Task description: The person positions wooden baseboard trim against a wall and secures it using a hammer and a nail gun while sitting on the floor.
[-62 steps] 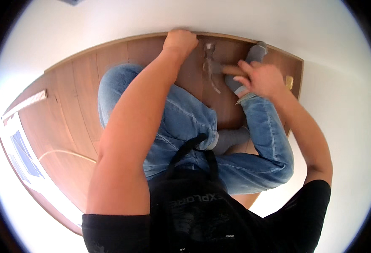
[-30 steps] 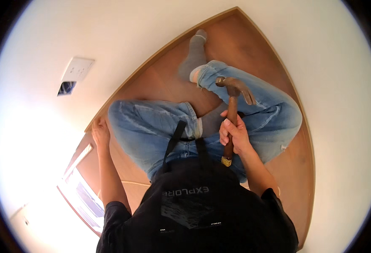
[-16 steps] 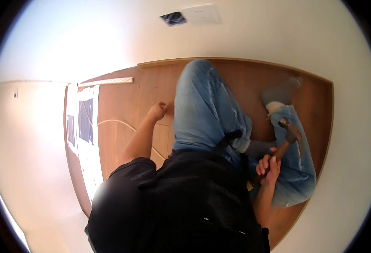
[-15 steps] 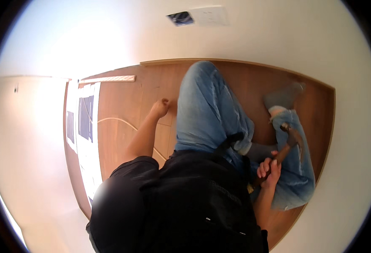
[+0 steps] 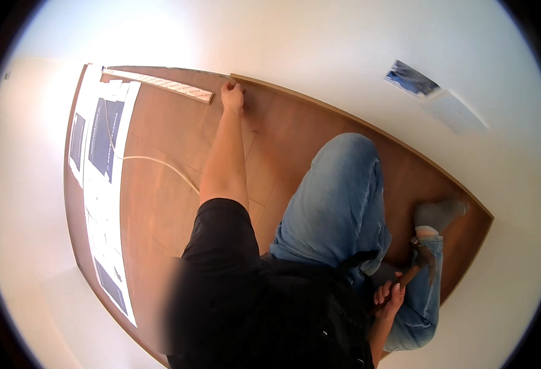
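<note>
My left hand (image 5: 233, 100) reaches out along the floor to the end of a thin wooden baseboard strip (image 5: 283, 91) at the foot of the wall. Its fingers are curled together; whatever they may hold is too small to make out. Down by my folded leg, my right hand (image 5: 391, 297) grips the wooden handle of a claw hammer (image 5: 410, 275). The hammer's dark head points away from me, over my jeans near the ankle. A loose strip with a pale, printed face (image 5: 184, 90) lies on the floor just left of my left hand.
A pale cord (image 5: 154, 158) curves across the brown wood floor (image 5: 160, 209). White sheeting with dark printed panels (image 5: 101, 203) lies along the left side. On the wall, a rectangular opening (image 5: 410, 78) sits beside a white cover (image 5: 454, 112). My bent knee (image 5: 350, 160) stands near the wall.
My left hand has moved forward from beside my knee to the baseboard's end. My view has turned left. The hammer stays in my right hand by my leg.
</note>
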A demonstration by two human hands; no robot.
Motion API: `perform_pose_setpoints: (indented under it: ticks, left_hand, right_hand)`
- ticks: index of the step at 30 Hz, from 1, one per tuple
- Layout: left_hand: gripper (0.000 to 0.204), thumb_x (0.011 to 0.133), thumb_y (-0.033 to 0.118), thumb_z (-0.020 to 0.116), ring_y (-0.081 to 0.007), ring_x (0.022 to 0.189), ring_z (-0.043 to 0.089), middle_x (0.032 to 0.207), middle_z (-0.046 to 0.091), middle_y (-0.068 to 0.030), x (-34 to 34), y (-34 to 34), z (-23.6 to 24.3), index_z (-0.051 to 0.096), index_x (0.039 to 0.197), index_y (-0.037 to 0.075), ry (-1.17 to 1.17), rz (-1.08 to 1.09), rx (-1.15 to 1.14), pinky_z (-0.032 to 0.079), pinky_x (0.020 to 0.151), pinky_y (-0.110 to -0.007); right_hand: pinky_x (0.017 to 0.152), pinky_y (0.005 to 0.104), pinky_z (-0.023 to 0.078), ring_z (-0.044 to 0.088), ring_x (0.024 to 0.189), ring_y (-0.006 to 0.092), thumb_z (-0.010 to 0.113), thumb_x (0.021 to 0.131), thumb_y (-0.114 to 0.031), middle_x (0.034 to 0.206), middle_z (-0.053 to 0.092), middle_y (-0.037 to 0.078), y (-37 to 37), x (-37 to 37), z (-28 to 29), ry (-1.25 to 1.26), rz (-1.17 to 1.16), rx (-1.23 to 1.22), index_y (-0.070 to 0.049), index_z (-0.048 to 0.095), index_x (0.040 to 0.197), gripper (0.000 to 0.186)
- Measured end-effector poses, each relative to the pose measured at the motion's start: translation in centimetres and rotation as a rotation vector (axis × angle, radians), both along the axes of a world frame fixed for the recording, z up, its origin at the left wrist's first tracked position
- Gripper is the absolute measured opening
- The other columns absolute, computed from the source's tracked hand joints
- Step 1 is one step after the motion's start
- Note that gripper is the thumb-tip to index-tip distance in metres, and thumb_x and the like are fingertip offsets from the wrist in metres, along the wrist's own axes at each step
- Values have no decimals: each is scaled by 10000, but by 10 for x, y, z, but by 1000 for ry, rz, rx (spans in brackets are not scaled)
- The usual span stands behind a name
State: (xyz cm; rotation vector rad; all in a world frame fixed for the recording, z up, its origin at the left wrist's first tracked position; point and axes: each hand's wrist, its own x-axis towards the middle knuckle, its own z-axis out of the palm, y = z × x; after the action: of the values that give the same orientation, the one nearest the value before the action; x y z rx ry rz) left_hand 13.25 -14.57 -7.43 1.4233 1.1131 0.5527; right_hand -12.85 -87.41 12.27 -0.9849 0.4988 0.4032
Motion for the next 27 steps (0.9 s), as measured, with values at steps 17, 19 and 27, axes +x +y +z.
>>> perform_pose_setpoints:
  ticks: [17,19,27]
  left_hand:
    - [402,965,117,565,-337,986,708,1306,568,-168,-21,-3,76,523,1358,47,870,-482,1276,595,808,-447]
    - [365,971,121,560,-328,963,717,1303,572,-154,-21,-6,85,543,1330,57,899,-499,1266,599,802,-446]
    - [272,963,123,561,-315,962,716,1277,604,-136,-20,-87,109,674,1211,123,463,-1037,1266,605,815,-444]
  right_hand:
    - [452,256,405,495,494,118,711,983,-267,693,538,28,56,11,23,38,277,-223,-40,531,1313,439]
    - [440,241,375,461,476,113,691,996,-245,668,510,32,54,7,25,22,292,-261,-49,504,1343,440]
    - [437,258,404,488,478,121,692,996,-250,675,520,26,48,1,27,1,225,-239,-58,514,1339,431]
